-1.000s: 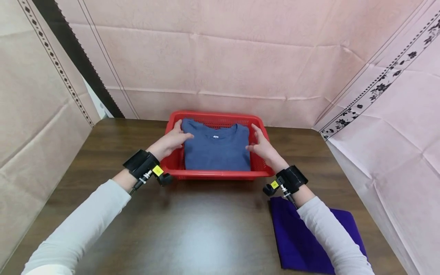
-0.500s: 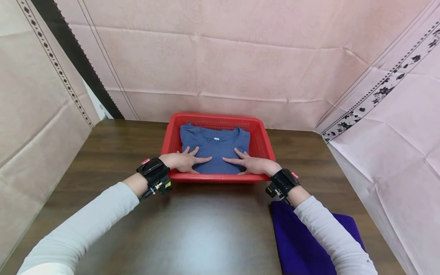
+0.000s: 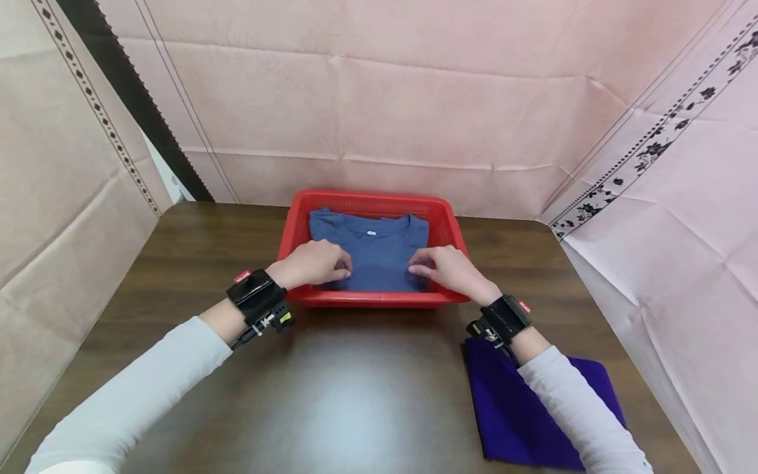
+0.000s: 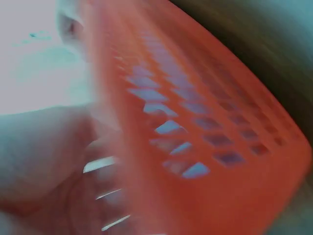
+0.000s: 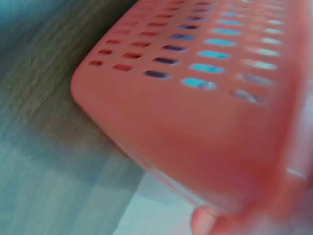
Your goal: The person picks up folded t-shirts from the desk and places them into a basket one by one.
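One brown table (image 3: 349, 401) bears one red basket (image 3: 379, 299), its long axis running left to right, and one folded purple cloth (image 3: 512, 415) at the right, partly under the forearm. One folded blue shirt (image 3: 379, 243) lies inside the basket, collar toward the far side. The shirt spreads inward from both grips: the left hand (image 3: 316, 261) hangs over its near left part, the right hand (image 3: 453, 268) over its near right edge, neither clearly nearer. Both hands, two in all, have bent fingers with a narrow gap to the thumb, no cloth visible between; fingertip contact I cannot tell. One white label (image 3: 371, 233) marks the collar.
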Tool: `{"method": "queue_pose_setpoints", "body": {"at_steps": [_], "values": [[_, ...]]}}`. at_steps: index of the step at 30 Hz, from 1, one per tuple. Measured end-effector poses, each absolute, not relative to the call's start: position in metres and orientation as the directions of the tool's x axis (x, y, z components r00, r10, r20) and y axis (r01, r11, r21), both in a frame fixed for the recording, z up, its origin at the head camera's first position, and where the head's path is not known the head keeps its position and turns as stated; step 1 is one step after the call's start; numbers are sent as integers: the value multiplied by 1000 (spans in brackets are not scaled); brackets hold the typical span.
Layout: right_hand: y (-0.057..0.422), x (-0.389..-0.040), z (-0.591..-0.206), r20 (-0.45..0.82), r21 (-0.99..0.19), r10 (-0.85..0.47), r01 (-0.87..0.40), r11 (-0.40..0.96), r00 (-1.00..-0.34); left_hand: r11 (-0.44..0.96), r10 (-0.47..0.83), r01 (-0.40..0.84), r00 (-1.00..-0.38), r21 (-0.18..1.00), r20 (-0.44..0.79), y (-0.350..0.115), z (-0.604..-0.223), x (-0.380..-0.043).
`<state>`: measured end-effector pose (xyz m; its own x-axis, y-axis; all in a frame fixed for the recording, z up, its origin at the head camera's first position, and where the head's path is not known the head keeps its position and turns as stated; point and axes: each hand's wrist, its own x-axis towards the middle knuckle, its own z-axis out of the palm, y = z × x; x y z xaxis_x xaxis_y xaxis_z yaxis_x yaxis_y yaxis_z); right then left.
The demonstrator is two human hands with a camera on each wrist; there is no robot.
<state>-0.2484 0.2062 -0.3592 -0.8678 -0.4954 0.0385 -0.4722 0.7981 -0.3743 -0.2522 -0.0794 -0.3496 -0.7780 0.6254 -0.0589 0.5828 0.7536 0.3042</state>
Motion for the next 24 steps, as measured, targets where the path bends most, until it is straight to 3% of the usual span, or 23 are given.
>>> {"method": "queue_pose_setpoints", "body": {"at_steps": [4,11,18,24], "values": [[216,-228,-343,166,-409,-411,-442,799,-897,730,557,551,-823,403,115,-65,-326,-228],[242,-175,-317,341,-371,-314,-434,821,-886,667,539,620,-784,413,306,-16,-304,-175],[294,-126,-330,416,-264,-265,-394,880,-870,587,608,658,-743,471,280,31,-333,-140],[367,-89,-354,330,-235,-61,-145,961,-942,470,679,575,-720,670,142,62,-378,-121]]}}
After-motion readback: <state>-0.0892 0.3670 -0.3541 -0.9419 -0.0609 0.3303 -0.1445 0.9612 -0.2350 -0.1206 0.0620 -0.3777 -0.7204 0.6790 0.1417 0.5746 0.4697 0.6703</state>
